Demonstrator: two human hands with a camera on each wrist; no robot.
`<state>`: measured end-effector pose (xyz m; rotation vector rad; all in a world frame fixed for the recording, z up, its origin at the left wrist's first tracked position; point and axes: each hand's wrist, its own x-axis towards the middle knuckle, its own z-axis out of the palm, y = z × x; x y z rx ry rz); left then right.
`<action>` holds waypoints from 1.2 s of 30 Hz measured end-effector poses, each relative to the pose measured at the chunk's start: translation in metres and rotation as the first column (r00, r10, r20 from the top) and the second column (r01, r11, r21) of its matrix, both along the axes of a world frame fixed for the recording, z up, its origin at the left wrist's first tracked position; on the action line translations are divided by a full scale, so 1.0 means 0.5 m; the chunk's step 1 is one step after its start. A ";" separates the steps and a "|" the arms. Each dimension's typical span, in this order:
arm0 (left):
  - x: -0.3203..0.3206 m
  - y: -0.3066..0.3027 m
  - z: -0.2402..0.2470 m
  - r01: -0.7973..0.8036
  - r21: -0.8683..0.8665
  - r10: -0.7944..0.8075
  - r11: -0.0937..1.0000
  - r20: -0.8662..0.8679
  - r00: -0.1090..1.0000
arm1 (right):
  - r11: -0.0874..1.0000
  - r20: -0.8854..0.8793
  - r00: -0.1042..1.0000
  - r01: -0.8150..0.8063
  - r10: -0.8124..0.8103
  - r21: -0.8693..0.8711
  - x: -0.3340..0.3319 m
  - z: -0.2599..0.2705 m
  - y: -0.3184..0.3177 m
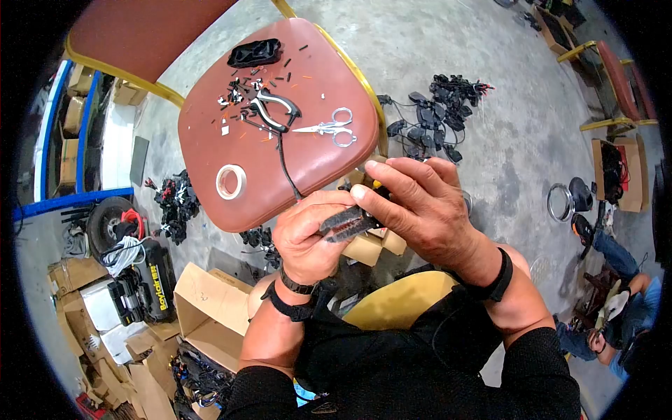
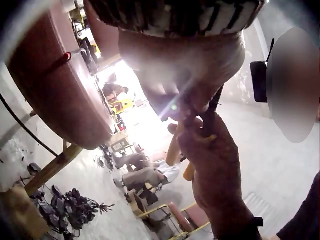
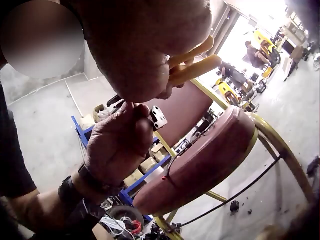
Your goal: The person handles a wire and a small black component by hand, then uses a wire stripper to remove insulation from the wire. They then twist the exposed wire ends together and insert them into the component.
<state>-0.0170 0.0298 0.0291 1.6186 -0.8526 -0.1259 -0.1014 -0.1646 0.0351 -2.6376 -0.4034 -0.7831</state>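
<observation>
My right hand [image 1: 434,213] holds a pair of wire strippers with yellow handles [image 3: 195,71]; in the head view their dark notched head [image 1: 348,224] points toward my left hand [image 1: 311,234]. That left hand curls its fingers around the end of a black cable [image 1: 285,168], right beside the strippers' head. The cable trails back onto the brown chair seat [image 1: 203,150]. In the left wrist view the two hands meet closely, and fingers hide the cable's tip. On the seat lie white-and-black pliers [image 1: 274,112], scissors [image 1: 329,128] and a tape roll [image 1: 231,182].
Small black and orange scraps [image 1: 241,94] and a black pouch [image 1: 254,52] lie on the seat. Piles of black cabled parts [image 1: 434,115] sit on the floor. An open cardboard box [image 1: 210,308] stands at left, and another person [image 1: 623,308] sits at far right.
</observation>
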 end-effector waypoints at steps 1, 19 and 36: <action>0.000 0.001 -0.003 -0.003 -0.005 0.003 1.000 -0.005 1.000 | 1.000 0.005 1.000 0.000 0.000 0.000 0.001 -0.001 0.000; -0.003 -0.046 -0.046 -0.133 -0.053 0.092 0.990 -0.474 0.876 | 0.966 -0.312 0.950 0.074 0.008 0.248 0.014 -0.051 0.002; -0.013 -0.055 -0.055 -0.144 0.021 0.129 0.989 -0.589 0.798 | 0.923 -0.458 0.888 0.138 0.045 0.358 0.014 -0.067 -0.004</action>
